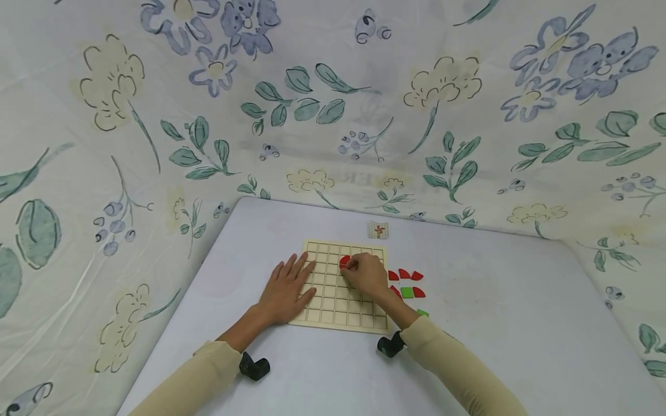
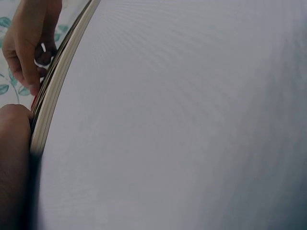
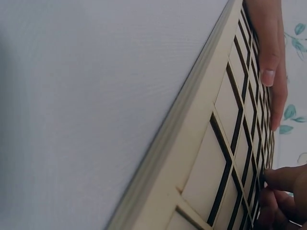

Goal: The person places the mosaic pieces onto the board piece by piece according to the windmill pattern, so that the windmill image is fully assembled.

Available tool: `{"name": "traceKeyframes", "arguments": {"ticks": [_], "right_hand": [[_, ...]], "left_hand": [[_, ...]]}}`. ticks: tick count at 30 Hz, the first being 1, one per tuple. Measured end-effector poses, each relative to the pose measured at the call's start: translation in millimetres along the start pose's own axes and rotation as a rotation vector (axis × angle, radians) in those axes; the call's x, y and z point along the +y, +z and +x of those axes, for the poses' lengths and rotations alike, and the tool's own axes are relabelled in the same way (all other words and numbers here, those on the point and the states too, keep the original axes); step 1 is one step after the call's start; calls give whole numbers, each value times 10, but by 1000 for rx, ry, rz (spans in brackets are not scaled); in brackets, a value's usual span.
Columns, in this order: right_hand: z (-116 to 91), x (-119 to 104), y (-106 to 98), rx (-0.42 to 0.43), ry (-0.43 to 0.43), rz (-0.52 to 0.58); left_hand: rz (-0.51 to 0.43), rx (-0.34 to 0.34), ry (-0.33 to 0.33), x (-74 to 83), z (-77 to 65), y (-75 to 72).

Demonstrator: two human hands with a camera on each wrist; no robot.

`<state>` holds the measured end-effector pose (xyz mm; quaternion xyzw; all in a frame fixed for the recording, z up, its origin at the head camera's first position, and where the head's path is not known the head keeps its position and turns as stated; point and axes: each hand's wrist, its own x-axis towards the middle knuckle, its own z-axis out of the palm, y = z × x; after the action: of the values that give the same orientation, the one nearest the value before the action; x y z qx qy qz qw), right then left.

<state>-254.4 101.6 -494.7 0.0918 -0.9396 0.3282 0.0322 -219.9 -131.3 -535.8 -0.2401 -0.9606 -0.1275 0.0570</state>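
A pale wooden grid board (image 1: 328, 303) lies flat on the table, divided into square cells. My left hand (image 1: 286, 292) rests on its left side, fingers spread and straight. Over the upper right part of the board, my right hand (image 1: 366, 274) has thumb and index finger pinched at a red quarter-circle piece (image 1: 344, 262). Part of the red is hidden by the fingertips, so I cannot tell how many pieces are there. In the right wrist view, the fingertips of the right hand (image 3: 288, 196) are down at the board's cells, while the left hand (image 3: 271, 48) lies farther along.
Right of the board lie several loose red quarter-circle pieces (image 1: 404, 274), a green square (image 1: 407, 292) and another green piece (image 1: 422, 312) partly behind the right forearm. A small patterned card (image 1: 378, 230) sits behind the board. Flowered cloth (image 1: 312, 144) hangs behind the white table (image 1: 499, 323).
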Motion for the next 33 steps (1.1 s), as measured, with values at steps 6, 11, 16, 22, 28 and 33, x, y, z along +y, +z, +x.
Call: {"name": "traceKeyframes", "arguments": {"ticks": [6,11,16,22,28,33], "right_hand": [[-25,34,-31,6,-33,-10],[-56,84,-125,11,-58,-5],[-86,193,-267,24,-13,-27],[-87,367,-520,32,43,-47],[-38,555,-825,11,57,-49],[-20,685,-1023,-18,90,-92]], "left_hand": [[19,6,2,28,4,6],[0,34,7,20,12,24],[-29,43,-7,9,10,46],[-38,64,-11,19,27,92],[-35,76,-21,63,18,95],[-27,91,-11,88,38,91]]}}
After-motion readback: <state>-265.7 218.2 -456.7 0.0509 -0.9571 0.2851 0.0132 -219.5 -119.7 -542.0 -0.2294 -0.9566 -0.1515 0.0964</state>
